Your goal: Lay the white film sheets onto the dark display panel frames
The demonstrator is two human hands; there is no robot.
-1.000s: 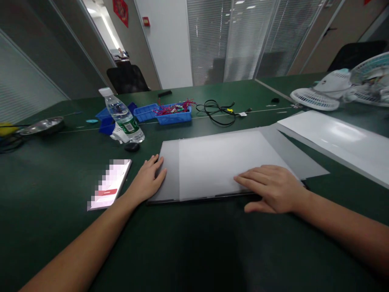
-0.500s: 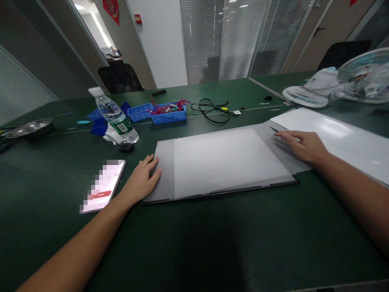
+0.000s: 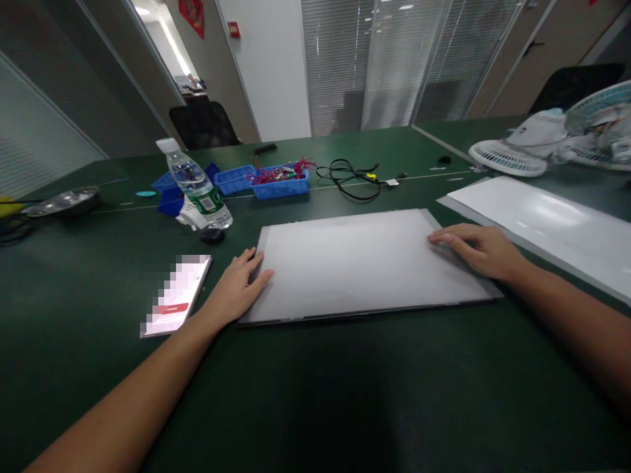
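A thin, translucent whitish sheet [image 3: 345, 266] lies over a flat rectangular panel with a dark edge [image 3: 345, 316], and the two nearly line up. My left hand [image 3: 239, 286] rests at the left edge of this stack, thumb on top and spread from the other fingers. At the right edge, my right hand [image 3: 480, 249] touches the sheet's upper face with its fingers stretched out. Whether its thumb also presses on the sheet is hard to make out.
To the right lies a glossy white board [image 3: 542, 223], with white fan parts [image 3: 522, 148] behind it. A phone [image 3: 180, 299] is beside my left forearm. Farther back are a water bottle [image 3: 197, 187], a blue bin with red wires [image 3: 280, 187] and a black cable [image 3: 352, 180].
My right hand has moved left and slightly nearer, and the translucent sheet has slid left over the panel with it. My left hand stays at the left edge. The view has shifted slightly.
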